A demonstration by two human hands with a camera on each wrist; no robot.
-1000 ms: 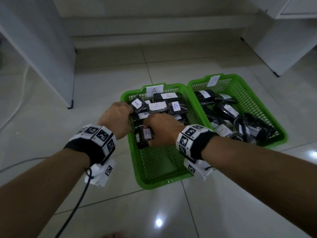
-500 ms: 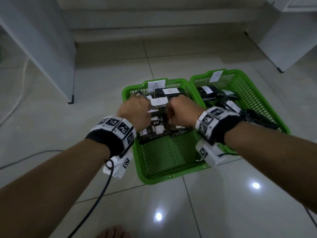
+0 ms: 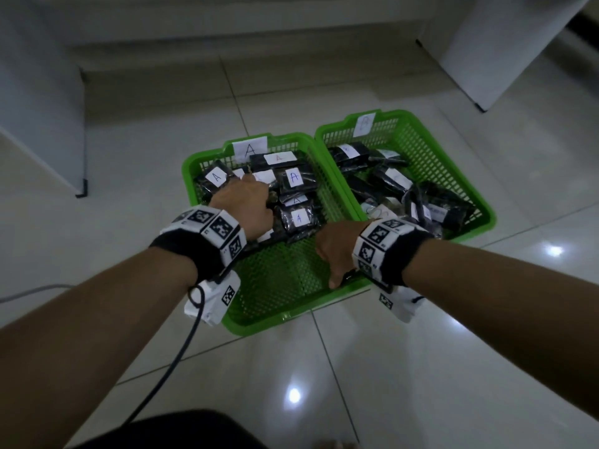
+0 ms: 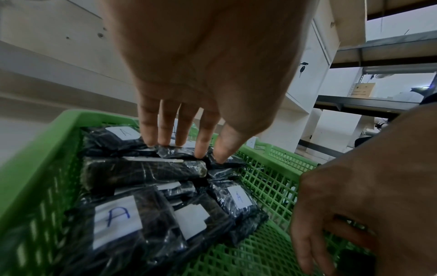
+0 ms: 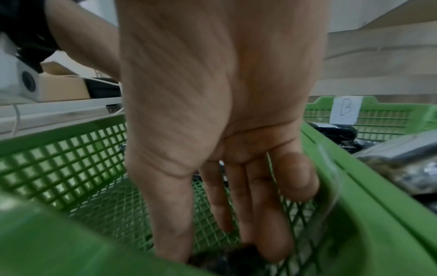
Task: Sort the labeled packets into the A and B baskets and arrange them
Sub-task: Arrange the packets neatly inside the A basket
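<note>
Black crinkly packets (image 3: 298, 218) are lying in the A basket (image 3: 259, 314), my left hand (image 3: 243, 205) is pressing them with straight fingers, my right hand (image 3: 337, 251) is reaching loosely for a small dark packet (image 5: 227, 258) in the near corner, and they look soft and light, so I am thinking of pinching the middle.

The A basket (image 3: 207, 157) was green plastic lattice, smooth-rimmed; the packets (image 3: 296, 218) in it were glossy, crinkled black film with matt white paper labels (image 3: 293, 177); beneath the basket the floor (image 3: 421, 367) was polished, reflective tile.
</note>
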